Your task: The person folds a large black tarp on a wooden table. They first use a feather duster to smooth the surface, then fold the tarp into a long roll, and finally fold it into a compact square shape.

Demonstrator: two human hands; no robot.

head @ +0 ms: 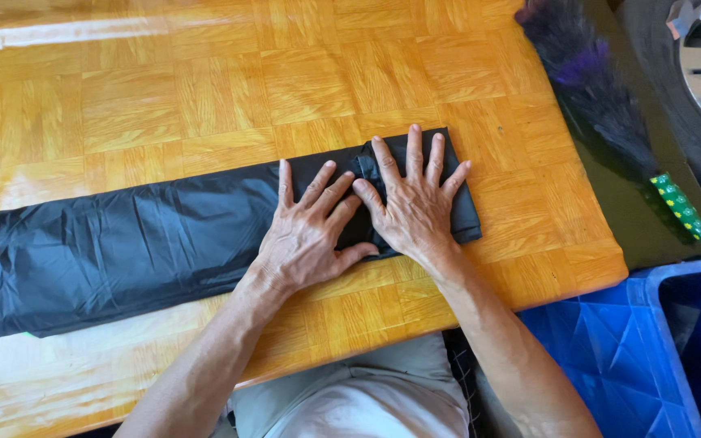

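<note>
Black plastic bag (123,251), folded into a long strip on wooden table (204,89): flattening step, likely. Left hand (306,235) and right hand (411,203) open, palms pressing its right end. Next move probably calls for firm, even pressure along the strip.

Bright warm daylight, white glare on the wooden table (58,32) top left, soft shadows, sharp focus

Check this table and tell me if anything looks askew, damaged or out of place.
Nothing looks damaged or spilled. The black plastic sheet lies slightly slanted across the wooden table, wrinkled, its left end bulkier than the flat folded end under the left hand and right hand. A dark feather duster lies off the table's right edge.
</note>
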